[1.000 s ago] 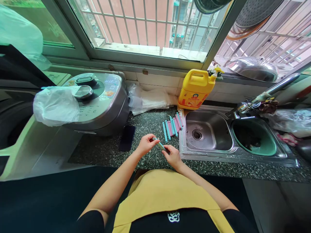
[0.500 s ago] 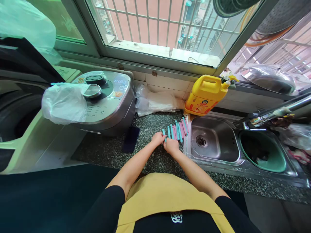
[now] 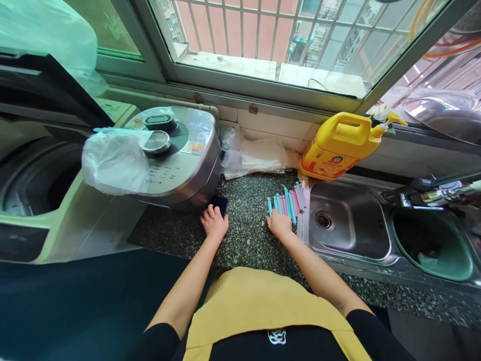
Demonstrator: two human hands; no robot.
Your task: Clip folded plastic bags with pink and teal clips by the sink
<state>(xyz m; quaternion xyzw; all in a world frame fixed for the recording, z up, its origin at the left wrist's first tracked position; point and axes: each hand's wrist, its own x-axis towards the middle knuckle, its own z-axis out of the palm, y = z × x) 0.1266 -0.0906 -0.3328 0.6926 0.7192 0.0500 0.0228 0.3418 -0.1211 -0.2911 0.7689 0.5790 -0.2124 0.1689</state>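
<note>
A row of teal and pink sticks (image 3: pixel 288 201) lies on the speckled granite counter (image 3: pixel 248 235), just left of the sink. My right hand (image 3: pixel 279 224) rests at the near ends of the sticks, fingers touching them, holding nothing that I can see. My left hand (image 3: pixel 214 221) lies flat with fingers spread on a dark phone (image 3: pixel 218 203) in front of the cooker.
A silver pressure cooker (image 3: pixel 180 160) with a white plastic bag (image 3: pixel 112 161) on it stands at left. A yellow detergent jug (image 3: pixel 343 145) stands behind a steel double sink (image 3: pixel 349 228) holding a green basin (image 3: pixel 432 245). Plastic bags (image 3: pixel 255 156) lie against the wall.
The teal stick held in both hands was laid down with the others. My left hand then moved left onto the phone; my right hand stayed at the sticks. The view shifted left.
</note>
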